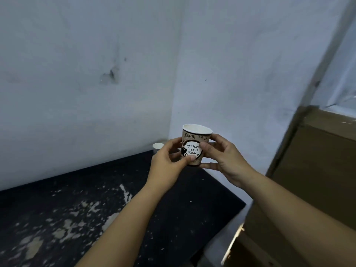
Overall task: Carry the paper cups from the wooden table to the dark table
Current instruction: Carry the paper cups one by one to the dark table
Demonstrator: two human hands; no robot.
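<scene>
Both hands, left hand [166,160] and right hand [224,158], pinch the printed brown paper cup [194,143] upright above the dark speckled table [96,209]; light, crushable, so hold mid-wall gently.

Two pale, bluish-white plastered walls [81,54] meet in a corner directly behind the grip, the left one scuffed with dark smudges up and to the left of it. Right of the grip stands a large brown cardboard box [312,170], its lower edge catching a bright streak of light. Above the box, a grey frame strip [331,47] slants upward beside a pale pane.
</scene>
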